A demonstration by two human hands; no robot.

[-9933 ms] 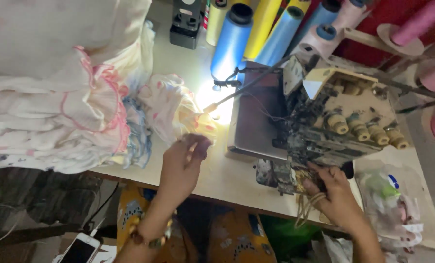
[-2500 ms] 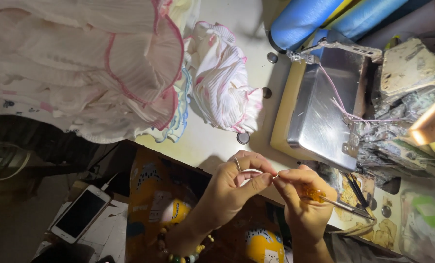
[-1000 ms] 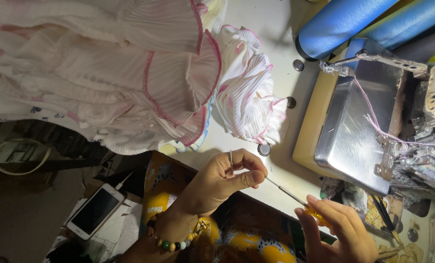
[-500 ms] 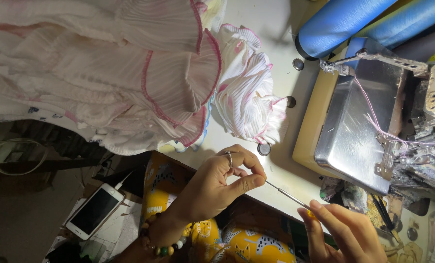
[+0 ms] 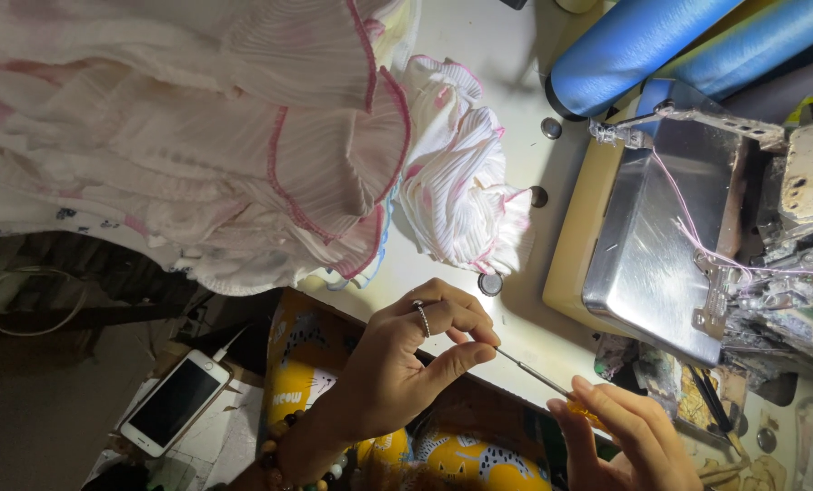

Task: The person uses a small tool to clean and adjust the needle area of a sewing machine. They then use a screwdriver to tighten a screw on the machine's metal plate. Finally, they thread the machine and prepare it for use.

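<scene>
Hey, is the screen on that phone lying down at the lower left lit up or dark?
Dark. The phone lies face up with a plain black screen showing no glow or picture, a white cable plugged into its top end.

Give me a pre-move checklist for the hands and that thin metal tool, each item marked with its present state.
1. Left hand pinches the tip of the thin metal tool: ok.
2. Right hand grips the tool's orange handle end: ok.
3. Thread present at the tool tip: cannot tell, too fine to see.
4. Tool held apart from the sewing machine: ok.
5. Ruffled white cloth lies away from both hands: ok.
6. Phone sits low beside the table, away from the hands: ok.
</scene>
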